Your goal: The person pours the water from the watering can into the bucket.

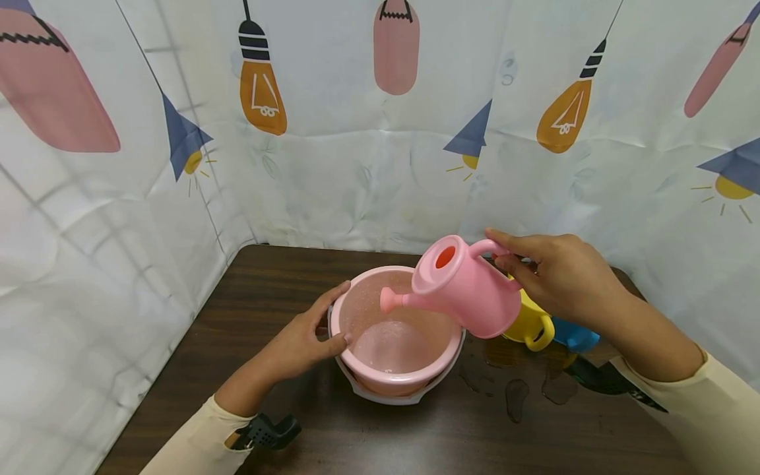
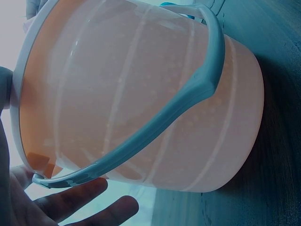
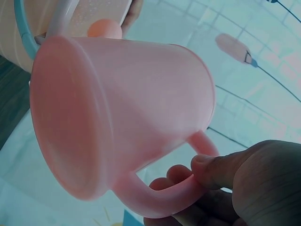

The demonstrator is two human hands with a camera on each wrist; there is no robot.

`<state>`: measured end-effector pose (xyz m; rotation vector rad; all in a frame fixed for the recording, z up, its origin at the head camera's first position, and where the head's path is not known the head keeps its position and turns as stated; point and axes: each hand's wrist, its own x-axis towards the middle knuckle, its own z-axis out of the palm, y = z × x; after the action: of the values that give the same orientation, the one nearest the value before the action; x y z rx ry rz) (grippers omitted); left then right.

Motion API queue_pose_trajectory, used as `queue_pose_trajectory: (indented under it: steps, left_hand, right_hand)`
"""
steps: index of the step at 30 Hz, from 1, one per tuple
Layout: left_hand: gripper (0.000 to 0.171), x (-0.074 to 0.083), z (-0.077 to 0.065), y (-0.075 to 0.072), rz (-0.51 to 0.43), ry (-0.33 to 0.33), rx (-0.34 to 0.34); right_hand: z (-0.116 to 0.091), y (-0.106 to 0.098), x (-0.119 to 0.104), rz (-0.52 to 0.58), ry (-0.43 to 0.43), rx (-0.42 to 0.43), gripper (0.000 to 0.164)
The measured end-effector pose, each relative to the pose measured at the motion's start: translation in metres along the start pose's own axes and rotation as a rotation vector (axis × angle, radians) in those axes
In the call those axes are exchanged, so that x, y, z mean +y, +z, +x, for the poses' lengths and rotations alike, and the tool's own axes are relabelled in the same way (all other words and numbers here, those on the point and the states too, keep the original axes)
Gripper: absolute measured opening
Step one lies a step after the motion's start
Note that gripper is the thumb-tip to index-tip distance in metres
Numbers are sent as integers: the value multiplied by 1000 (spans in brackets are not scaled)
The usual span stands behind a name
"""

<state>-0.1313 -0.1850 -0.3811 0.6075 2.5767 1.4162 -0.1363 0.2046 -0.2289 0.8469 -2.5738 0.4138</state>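
Observation:
A pink bucket (image 1: pixel 394 379) with a pale rim and a grey-blue handle (image 2: pixel 155 125) stands upright on the table. My left hand (image 1: pixel 305 340) holds its left rim, with the thumb over the edge; two fingers extend outside the wall in the left wrist view. Clear liquid appears to lie in the bottom of the bucket. My right hand (image 1: pixel 561 270) grips the handle of a pink toy watering can (image 1: pixel 469 293). The can is tilted, its spout over the bucket's opening. Whether water runs from the spout I cannot tell.
A yellow cup-like thing with a handle (image 1: pixel 528 323) and a blue object (image 1: pixel 574 335) stand right of the bucket, partly hidden. Wet patches (image 1: pixel 516 399) mark the dark wooden table (image 1: pixel 285 274). A printed white curtain (image 1: pixel 356 178) hangs behind and on the left.

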Motion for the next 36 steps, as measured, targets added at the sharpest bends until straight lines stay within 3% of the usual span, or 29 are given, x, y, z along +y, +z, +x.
queue_pose_trajectory:
  steps: [36]
  left_hand:
    - [84,-1,1,1,5,0,-3]
  right_hand:
    - [6,7,-9,-13,-34,80,46]
